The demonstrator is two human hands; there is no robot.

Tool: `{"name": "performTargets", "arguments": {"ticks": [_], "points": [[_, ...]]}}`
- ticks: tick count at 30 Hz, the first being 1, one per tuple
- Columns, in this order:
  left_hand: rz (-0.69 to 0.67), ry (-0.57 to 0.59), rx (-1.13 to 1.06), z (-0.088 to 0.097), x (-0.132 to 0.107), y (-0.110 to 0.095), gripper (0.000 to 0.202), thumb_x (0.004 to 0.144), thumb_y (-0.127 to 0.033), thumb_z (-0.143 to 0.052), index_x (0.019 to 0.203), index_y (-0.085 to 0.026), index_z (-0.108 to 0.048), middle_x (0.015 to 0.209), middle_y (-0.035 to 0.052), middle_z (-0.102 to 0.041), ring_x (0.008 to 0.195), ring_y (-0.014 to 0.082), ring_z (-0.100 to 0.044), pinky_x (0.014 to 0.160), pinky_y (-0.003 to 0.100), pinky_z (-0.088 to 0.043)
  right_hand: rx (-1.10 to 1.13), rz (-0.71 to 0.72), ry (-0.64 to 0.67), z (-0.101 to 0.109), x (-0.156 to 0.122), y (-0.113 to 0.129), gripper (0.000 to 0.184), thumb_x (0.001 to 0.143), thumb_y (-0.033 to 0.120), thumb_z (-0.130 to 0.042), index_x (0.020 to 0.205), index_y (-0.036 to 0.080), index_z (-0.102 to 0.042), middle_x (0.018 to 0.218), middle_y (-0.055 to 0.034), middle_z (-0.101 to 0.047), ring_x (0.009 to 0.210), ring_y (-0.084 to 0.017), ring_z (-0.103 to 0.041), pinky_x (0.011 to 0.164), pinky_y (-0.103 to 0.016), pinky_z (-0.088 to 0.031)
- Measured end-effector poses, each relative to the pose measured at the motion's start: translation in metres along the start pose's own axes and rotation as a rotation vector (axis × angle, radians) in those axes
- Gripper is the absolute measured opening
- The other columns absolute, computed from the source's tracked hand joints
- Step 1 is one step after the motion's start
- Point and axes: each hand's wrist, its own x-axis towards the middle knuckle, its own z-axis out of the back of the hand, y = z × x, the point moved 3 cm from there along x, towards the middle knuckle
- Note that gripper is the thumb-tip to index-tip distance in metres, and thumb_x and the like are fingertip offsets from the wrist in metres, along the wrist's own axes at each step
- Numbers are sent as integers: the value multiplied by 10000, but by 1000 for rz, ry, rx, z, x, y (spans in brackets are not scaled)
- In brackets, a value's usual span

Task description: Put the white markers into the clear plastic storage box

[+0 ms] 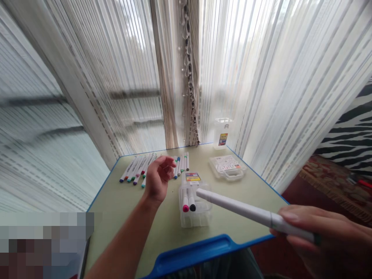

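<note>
My right hand holds a white marker by its capped end, with a bit of dark green cap showing at the fingers. The marker points left, in front of the clear plastic case. Lying in that case are a pink-capped marker and a black-capped marker, side by side. My left hand is raised above the table, its fingers loosely bent with nothing visible in them. Behind and beside it lie several white markers with coloured caps, and another group of markers, partly hidden by the hand.
A closed clear case with a handle lies at the right on the blue-edged table. Another clear case stands upright at the far right corner. Striped curtains hang behind the table. A blue tray groove runs along the near edge.
</note>
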Motion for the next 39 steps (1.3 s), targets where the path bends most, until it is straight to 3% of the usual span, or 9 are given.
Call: {"name": "performTargets", "arguments": {"ticks": [3,7,12,25,33,39], "points": [[-2,-1,6,0,0,1,181,674,-307,-687,669,-127,-698,577,15,-635,420,71,-443,426,210,-332,-12,57,29,-3,0,9,219,870,245,-728,1084,275,-762,851,-30,-753,688,-171,-714,609,-268,-613],[-3,8,19,-1,-1,3,187,670,-316,-688,673,-129,-691,579,14,-633,423,71,-441,430,212,-334,-28,150,165,-11,4,17,207,877,201,-721,1083,208,-746,845,-39,-780,701,-172,-741,686,-248,-627],[-4,19,38,-2,-2,2,187,680,-319,-675,690,-133,-682,583,12,-628,424,69,-441,433,212,-333,8,238,203,-23,14,24,204,854,147,-734,1058,159,-734,773,-21,-770,620,-148,-736,652,-194,-621],[-14,56,53,-2,-1,6,188,727,-316,-654,692,-135,-693,589,20,-624,447,79,-436,432,219,-308,101,257,302,-52,24,38,208,879,119,-718,1077,169,-683,701,6,-748,556,-137,-714,577,-201,-603],[-95,155,178,-6,-6,6,192,774,-297,-634,728,-133,-722,616,39,-658,488,95,-472,472,233,-328,86,324,369,-80,15,38,241,915,120,-677,1155,96,-659,788,-56,-756,666,-157,-718,653,-252,-587],[-109,185,222,-8,-7,6,194,787,-288,-624,734,-135,-731,626,48,-665,496,102,-482,481,243,-331,110,273,384,-94,17,39,226,923,105,-659,1140,42,-655,811,-74,-740,659,-149,-697,607,-253,-548]]}}
